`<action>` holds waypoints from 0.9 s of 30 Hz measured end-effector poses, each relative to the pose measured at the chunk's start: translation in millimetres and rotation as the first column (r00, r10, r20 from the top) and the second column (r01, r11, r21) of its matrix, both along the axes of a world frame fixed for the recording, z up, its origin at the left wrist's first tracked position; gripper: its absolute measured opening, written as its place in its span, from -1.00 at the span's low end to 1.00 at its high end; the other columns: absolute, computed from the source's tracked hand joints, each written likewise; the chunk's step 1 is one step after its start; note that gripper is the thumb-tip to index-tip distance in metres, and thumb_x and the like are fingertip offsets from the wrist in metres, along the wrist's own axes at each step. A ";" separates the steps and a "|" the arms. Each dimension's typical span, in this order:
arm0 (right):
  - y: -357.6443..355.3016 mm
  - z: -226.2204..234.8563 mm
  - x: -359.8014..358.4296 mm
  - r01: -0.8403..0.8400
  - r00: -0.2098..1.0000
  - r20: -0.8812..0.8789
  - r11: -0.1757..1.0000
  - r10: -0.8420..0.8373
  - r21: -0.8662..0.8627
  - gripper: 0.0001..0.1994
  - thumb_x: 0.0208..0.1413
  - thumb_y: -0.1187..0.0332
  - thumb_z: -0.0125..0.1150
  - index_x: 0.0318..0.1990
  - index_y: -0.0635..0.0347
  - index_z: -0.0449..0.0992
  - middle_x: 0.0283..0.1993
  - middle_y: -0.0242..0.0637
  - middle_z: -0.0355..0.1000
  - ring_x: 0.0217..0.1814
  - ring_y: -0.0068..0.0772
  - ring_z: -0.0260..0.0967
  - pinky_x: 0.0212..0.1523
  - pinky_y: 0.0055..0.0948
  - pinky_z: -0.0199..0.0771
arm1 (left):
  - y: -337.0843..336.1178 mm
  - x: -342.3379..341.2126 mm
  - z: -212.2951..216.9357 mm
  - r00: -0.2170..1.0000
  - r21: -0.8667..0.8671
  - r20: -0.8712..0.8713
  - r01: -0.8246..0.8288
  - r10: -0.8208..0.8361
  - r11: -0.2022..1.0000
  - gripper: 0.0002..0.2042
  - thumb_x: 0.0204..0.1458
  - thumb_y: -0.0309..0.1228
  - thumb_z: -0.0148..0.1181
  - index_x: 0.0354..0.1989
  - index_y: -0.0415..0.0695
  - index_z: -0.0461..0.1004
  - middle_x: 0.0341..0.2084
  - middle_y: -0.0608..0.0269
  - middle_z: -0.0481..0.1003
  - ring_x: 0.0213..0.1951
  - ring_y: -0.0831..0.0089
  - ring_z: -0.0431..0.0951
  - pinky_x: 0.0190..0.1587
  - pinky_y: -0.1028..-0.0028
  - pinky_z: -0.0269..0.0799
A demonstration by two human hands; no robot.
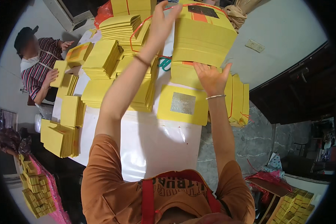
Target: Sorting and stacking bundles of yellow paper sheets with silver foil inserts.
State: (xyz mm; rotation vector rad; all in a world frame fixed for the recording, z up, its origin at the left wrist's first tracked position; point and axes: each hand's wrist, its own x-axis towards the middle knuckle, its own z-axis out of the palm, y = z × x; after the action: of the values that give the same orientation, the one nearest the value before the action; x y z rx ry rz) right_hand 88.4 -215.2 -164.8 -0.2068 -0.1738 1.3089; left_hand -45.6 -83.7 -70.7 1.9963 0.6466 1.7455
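Head view: the tall bundle of yellow paper sheets (203,35) sits at the far end of the white surface (156,142), raised at the near side and resting on a lower yellow stack (184,72). A red string (138,28) loops around the bundle's left side and over its top, where a dark rectangle with an orange band shows.

Your left hand (161,24) reaches up to the bundle's upper left corner; its grip is spread, fingertips laid against the top edge beside the string, not pinching anything that you can see. A thin band circles that wrist. Your right hand (212,77) lies flat against the bundle's lower front edge, fingers spread and pointing away from you, a bracelet on the wrist.

Just below your right hand lies a single yellow sheet with a silver foil square (183,103), flat on the surface. Right of it, more bundles (238,99) stand on edge at the surface's rim. A green cord (164,63) lies between your 2 arms.

Left of your left arm, several fanned yellow stacks (100,59) cover the surface. At the far left, another person in a striped shirt (37,69) holds a yellow stack (61,71) with 1 hand.
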 end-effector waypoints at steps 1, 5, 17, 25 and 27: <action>-0.3 -4.5 4.4 -0.014 0.998 -0.053 1.000 0.015 0.019 -0.12 0.07 -0.26 -0.20 0.29 0.29 -0.22 0.38 -0.03 -0.29 0.42 0.00 -0.38 0.38 -0.08 -0.39 | -3.7 0.0 20.9 0.983 -0.267 0.088 0.180 -0.162 0.947 -0.50 -0.03 -0.12 0.04 0.00 -0.21 0.25 -0.09 0.02 0.29 -0.11 0.16 0.31 -0.11 0.17 0.13; 17.2 -8.7 13.2 -0.032 0.993 -0.113 0.999 0.033 0.011 -0.15 0.10 -0.27 -0.33 0.28 0.32 -0.18 0.37 0.00 -0.26 0.42 0.03 -0.39 0.37 -0.04 -0.40 | 82.2 -3.7 11.0 0.837 -0.889 0.201 0.374 -0.509 0.263 -0.31 -0.12 0.00 0.14 0.14 -0.17 0.18 0.12 -0.01 0.18 0.11 0.09 0.19 0.07 -0.13 0.00; 60.1 50.1 37.1 -0.139 0.900 0.367 0.952 0.236 -0.271 -0.22 0.07 -0.30 -0.30 0.23 0.20 0.09 0.24 -0.07 0.10 0.27 -0.07 0.04 0.27 -0.04 -0.02 | 137.8 -27.9 -11.6 0.674 -0.758 0.527 0.648 -0.518 0.071 -0.74 -0.04 -0.27 0.05 -0.36 -0.24 0.48 -0.45 0.19 0.53 -0.42 0.40 0.55 -0.27 0.41 0.52; 56.5 82.1 57.2 -0.204 0.810 0.558 0.979 0.179 -0.017 -0.41 0.07 -0.15 -0.06 0.10 0.10 0.28 0.08 -0.29 0.30 0.12 -0.30 0.23 0.12 -0.19 0.24 | 82.2 -31.8 62.1 0.522 -0.592 0.639 0.803 -0.565 0.071 -0.61 -0.05 -0.28 0.04 -0.09 -0.30 0.38 -0.20 -0.01 0.48 -0.19 0.27 0.52 -0.12 0.32 0.49; 36.6 89.2 58.2 -0.229 0.839 0.517 0.972 0.170 0.051 -0.45 0.09 -0.11 -0.06 0.08 0.11 0.30 0.06 -0.31 0.31 0.11 -0.31 0.24 0.11 -0.20 0.25 | 60.7 -40.6 86.3 0.437 -0.561 0.638 0.828 -0.634 0.007 -0.63 -0.05 -0.30 0.03 -0.11 -0.31 0.39 -0.24 0.02 0.49 -0.21 0.27 0.53 -0.11 0.34 0.48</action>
State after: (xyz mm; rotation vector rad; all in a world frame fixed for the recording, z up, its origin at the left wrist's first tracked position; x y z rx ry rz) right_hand 146.6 -178.6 -75.6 -0.4507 -0.7382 1.4252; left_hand -86.3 -23.0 15.5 0.9799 0.1412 0.6273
